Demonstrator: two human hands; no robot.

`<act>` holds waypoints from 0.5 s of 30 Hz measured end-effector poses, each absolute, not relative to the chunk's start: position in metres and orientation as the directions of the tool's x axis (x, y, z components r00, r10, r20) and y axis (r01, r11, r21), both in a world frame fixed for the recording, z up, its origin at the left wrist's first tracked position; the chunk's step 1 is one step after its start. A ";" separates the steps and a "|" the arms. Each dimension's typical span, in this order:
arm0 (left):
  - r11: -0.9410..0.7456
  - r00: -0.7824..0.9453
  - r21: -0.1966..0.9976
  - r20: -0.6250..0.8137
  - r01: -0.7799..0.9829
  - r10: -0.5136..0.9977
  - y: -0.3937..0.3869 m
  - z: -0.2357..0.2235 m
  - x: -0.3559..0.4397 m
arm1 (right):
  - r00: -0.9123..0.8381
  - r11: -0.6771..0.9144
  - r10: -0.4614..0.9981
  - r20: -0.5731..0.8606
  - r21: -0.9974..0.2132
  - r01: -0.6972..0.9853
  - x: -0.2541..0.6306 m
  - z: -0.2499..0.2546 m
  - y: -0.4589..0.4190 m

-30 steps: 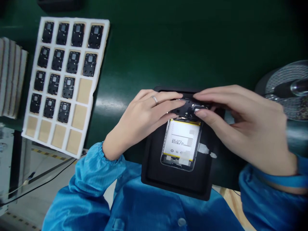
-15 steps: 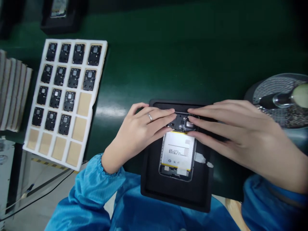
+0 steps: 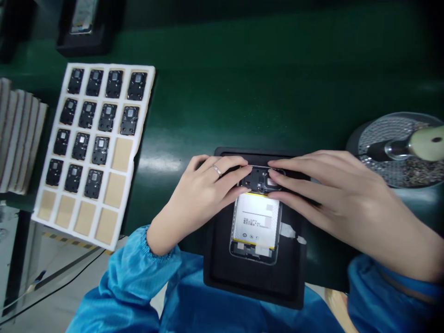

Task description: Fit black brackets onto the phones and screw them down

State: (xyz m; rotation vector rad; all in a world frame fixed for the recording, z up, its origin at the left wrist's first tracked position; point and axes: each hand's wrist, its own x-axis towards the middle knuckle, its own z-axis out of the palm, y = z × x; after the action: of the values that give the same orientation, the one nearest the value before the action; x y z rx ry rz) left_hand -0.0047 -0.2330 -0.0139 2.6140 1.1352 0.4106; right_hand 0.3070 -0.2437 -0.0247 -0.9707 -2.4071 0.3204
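An opened smartphone (image 3: 255, 259) lies in a black tray (image 3: 253, 293) close to my body, its white battery (image 3: 256, 219) facing up. Across the phone's far end sits a black cover plate (image 3: 257, 179) with small metal parts. My left hand (image 3: 211, 185), wearing a ring, has its thumb and fingertips on the plate's left end. From the other side, my right hand (image 3: 319, 185) grips the right end with extended fingers and thumb. Parts of the plate's ends are hidden under the fingertips. A whitish tab (image 3: 287, 230) sticks out to the right of the battery.
To the left, a white foam tray (image 3: 120, 187) holds several similar black plates (image 3: 93, 183) in its pockets. Stacked foam trays (image 3: 21, 134) stand beyond it. On the right, an electric screwdriver (image 3: 402, 149) lies over a round dish of screws (image 3: 374, 132). Another phone (image 3: 83, 16) is at the back left.
The whole view has shifted slightly, so the bench items appear a little lower. Both hands stay on the cover plate, with only small finger shifts.
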 end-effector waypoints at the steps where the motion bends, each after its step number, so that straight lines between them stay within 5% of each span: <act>1: -0.642 0.645 0.369 0.134 0.672 0.752 -0.234 -0.013 -0.004 | -0.604 0.711 0.703 0.376 -0.395 0.582 0.306 -0.025 -0.245; 7: -0.550 0.592 0.478 0.075 0.685 0.803 -0.239 -0.012 0.003 | -0.579 0.693 0.721 0.382 -0.365 0.622 0.307 -0.032 -0.258; 15: -0.539 0.603 0.471 0.018 0.698 0.797 -0.244 -0.010 0.006 | -0.535 0.611 0.789 0.302 -0.300 0.732 0.292 -0.016 -0.273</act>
State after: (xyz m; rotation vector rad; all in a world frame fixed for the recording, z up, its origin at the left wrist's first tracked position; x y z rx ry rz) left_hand 0.0055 -0.2437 -0.0102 2.4126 1.1935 0.3221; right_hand 0.2923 -0.2729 -0.0164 -1.2129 -2.4317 0.1912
